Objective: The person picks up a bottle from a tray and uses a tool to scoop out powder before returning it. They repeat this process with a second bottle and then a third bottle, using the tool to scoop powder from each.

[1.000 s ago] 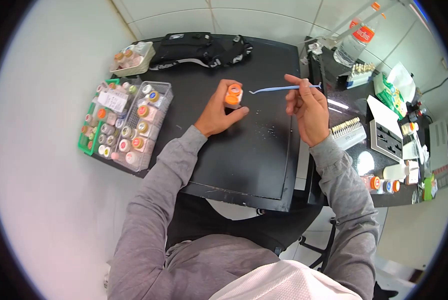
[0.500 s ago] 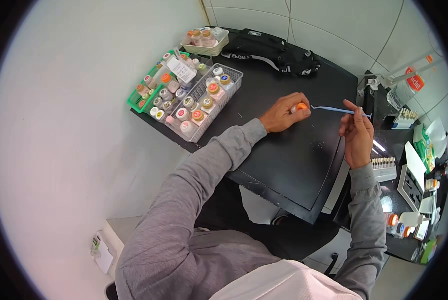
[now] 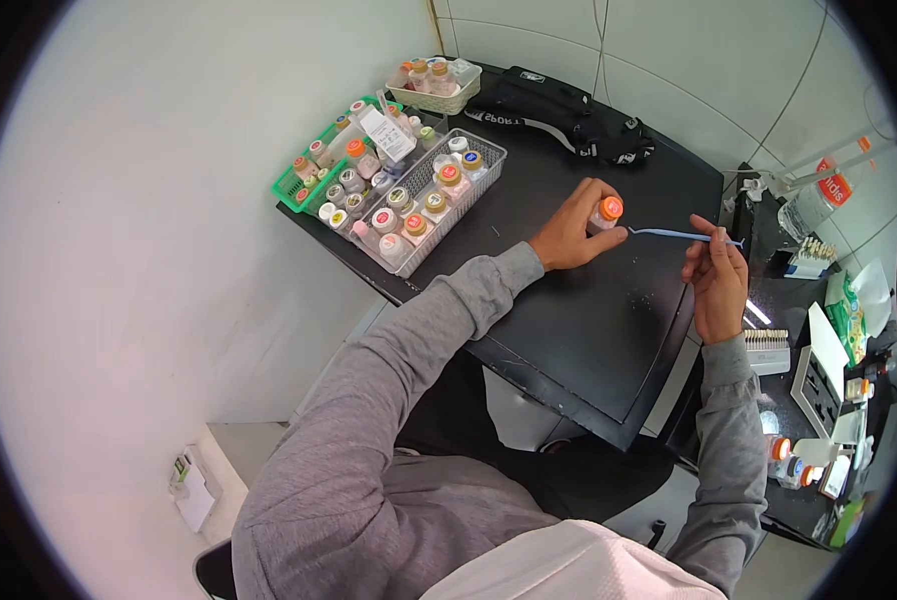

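Gripping a jar [image 3: 610, 209], our left hand [image 3: 567, 232] faces the blue tool [image 3: 674, 234] our right hand [image 3: 721, 290] finger-pinches. We judge steadiness necessary.

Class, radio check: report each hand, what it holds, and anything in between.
Left hand: gripping orange-capped jar. Right hand: holding blue tool, tip near jar. Nothing visible between them.

Black surface [image 3: 559, 320] with containers at 1 end
On it lie a green basket [image 3: 291, 193], a clear basket [image 3: 447, 208] and a cream basket [image 3: 456, 101], all holding jars, plus a black bag [image 3: 537, 103] and scattered white specks [image 3: 642, 299].
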The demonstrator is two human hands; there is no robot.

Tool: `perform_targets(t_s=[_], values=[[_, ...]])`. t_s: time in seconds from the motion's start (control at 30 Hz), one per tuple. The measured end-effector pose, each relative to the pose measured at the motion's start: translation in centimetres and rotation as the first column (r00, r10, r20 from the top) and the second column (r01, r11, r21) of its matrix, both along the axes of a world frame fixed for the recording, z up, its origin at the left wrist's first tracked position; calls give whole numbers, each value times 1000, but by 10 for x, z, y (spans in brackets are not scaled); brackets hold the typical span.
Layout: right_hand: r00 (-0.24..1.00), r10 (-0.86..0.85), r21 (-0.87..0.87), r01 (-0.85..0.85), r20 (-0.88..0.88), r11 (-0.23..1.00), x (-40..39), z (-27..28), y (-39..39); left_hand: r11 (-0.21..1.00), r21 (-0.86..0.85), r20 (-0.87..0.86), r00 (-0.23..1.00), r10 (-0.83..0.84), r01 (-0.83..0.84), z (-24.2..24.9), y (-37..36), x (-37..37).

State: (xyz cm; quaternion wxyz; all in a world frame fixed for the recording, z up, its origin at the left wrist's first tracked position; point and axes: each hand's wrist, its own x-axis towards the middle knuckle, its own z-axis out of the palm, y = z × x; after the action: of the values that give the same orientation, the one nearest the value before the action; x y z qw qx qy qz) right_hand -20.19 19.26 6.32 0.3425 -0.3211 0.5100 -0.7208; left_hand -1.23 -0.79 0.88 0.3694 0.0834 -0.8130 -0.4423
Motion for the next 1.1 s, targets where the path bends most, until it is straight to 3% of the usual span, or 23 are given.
perform_targets(t_s=[0.07, 0.17, 0.27, 0.37, 0.43, 0.53, 0.8, 1.0, 1.07, 1.1], values=[[1000, -2, 13, 2, -11, 1000, -1, 0, 1, 997, 12, 5, 997, 72, -73, -6, 1, 0], [1000, 8, 9, -8, -17, 1000, -7, -5, 2, 973, -149, -19, 984, 175, -176, -18, -10, 3], [999, 14, 20, -13, -31, 1000, -8, -7, 2, 979, -62, 30, 980, 197, -195, -10, -9, 19], [999, 19, 36, -18, -33, 999, -9, -9, 1, 969, -111, -58, 975, 216, -221, 15, 12, 42], [999, 21, 33, -20, -38, 999, -10, -9, 0, 905, -306, -114, 955, 273, -295, 44, 16, 68], [999, 19, 36, -17, -45, 999, -6, -8, -1, 823, -409, -165, 919, 358, -394, 81, -2, 114], [998, 31, 61, -27, -54, 998, 0, -6, -2, 868, -171, 204, 845, 494, -466, 94, -104, 205], [997, 43, 64, -39, -61, 997, -1, -6, -3, 882, 59, 233, 865, 444, -468, 90, -114, 221], [997, 46, 86, -41, -54, 995, -1, -6, -1, 877, 105, 211, 872, 441, -469, 83, -116, 220], [997, 47, 86, -42, -60, 995, -2, -6, 0, 866, 51, 207, 854, 478, -497, 80, -119, 220]])
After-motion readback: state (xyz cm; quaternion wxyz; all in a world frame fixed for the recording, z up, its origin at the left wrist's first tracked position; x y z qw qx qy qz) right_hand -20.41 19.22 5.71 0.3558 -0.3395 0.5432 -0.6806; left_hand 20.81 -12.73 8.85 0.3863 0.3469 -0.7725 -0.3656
